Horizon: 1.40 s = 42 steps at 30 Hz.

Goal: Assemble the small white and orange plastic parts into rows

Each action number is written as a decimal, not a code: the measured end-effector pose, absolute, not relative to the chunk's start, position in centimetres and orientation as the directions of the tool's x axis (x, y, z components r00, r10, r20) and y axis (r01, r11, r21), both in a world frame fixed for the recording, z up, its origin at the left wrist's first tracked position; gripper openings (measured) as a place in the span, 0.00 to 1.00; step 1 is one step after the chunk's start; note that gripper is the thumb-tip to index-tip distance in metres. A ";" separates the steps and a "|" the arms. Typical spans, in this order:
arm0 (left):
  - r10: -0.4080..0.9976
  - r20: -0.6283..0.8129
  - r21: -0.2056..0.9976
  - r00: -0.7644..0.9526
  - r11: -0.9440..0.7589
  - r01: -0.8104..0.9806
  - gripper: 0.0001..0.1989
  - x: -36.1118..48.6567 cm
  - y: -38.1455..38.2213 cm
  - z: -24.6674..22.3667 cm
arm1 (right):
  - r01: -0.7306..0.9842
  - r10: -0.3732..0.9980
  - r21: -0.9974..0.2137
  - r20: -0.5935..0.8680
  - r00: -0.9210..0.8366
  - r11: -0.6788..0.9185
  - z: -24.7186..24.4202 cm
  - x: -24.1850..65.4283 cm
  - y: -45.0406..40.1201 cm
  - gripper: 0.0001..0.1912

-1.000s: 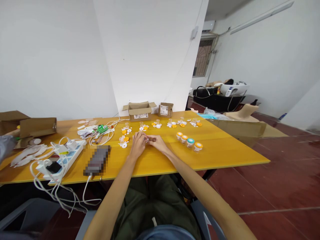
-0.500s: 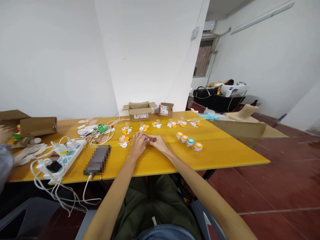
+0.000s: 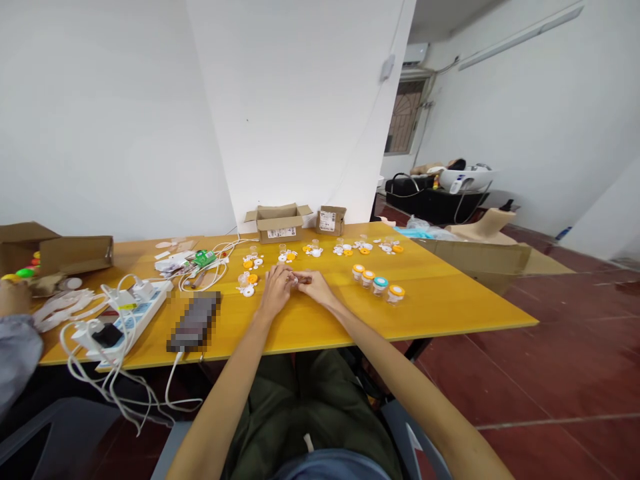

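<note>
My left hand [image 3: 277, 288] and my right hand [image 3: 313, 287] meet above the table, fingers closed around something small. Only a pale, clear bit of it shows between the fingertips, so its kind stays hidden. Left of my left hand lie an orange ring [image 3: 252, 279] and a white disc [image 3: 249, 291] with other small white parts. Behind my hands, several similar clusters of orange and white parts stand with clear cups, such as one cup [image 3: 283, 249]. To the right of my right hand is a row of clear jars with orange lids and one jar with a teal lid [image 3: 380, 283].
A phone [image 3: 196, 321] and a power strip [image 3: 145, 317] with tangled white cables lie on the left. Two cardboard boxes, one open [image 3: 280, 224] and one smaller [image 3: 331, 221], stand against the wall. At far left, a co-worker's hand [image 3: 14, 297] is beside an open carton [image 3: 75, 253].
My hands stay together in nearly the same place, with slight finger movement. At far left, the co-worker's hand has moved down and toward the near side of the carton, uncovering colourful round items.
</note>
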<state>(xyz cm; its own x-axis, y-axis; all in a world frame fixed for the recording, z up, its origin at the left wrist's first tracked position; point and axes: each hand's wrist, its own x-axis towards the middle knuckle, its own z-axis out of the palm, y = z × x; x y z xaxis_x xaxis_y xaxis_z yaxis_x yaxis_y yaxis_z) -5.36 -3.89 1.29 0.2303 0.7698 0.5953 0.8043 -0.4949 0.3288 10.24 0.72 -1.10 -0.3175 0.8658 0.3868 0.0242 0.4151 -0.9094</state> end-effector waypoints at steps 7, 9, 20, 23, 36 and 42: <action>0.776 0.592 0.355 0.217 -0.493 0.794 0.08 -5.4 -4.0 1.4 | 0.015 0.873 -0.916 0.378 -0.307 0.402 -1.3 10.1 0.8 0.17; 0.782 0.587 0.368 0.209 -0.488 0.792 0.08 -5.4 -3.9 1.3 | 0.015 0.873 -0.916 0.377 -0.310 0.401 -1.3 10.1 0.8 0.17; 0.800 0.581 0.460 0.149 -0.473 0.751 0.07 -5.3 -3.6 1.4 | 0.021 0.897 -0.924 0.365 -0.248 0.382 -0.8 10.0 0.4 0.10; 0.791 0.606 0.508 0.082 -0.465 0.725 0.07 -5.4 -3.3 1.4 | 0.018 0.916 -0.935 0.342 -0.207 0.353 -1.0 10.1 0.8 0.11; 0.813 0.571 0.678 -0.117 -0.386 0.626 0.07 -6.2 -2.6 1.1 | 0.015 0.950 -0.951 0.308 -0.052 0.309 -1.3 10.3 1.5 0.13; 0.834 0.523 0.645 -0.175 -0.253 0.721 0.10 -6.5 -3.0 1.2 | 0.018 0.954 -0.954 0.299 -0.022 0.300 -1.4 10.1 1.5 0.13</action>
<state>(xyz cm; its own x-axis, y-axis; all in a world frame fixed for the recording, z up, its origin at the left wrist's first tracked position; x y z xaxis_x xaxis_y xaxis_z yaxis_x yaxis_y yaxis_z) -6.53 -2.96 1.24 -0.1750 0.8342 0.5230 0.7211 -0.2531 0.6449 10.15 1.45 -1.36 -0.0219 0.9539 0.2994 0.0178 0.2998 -0.9538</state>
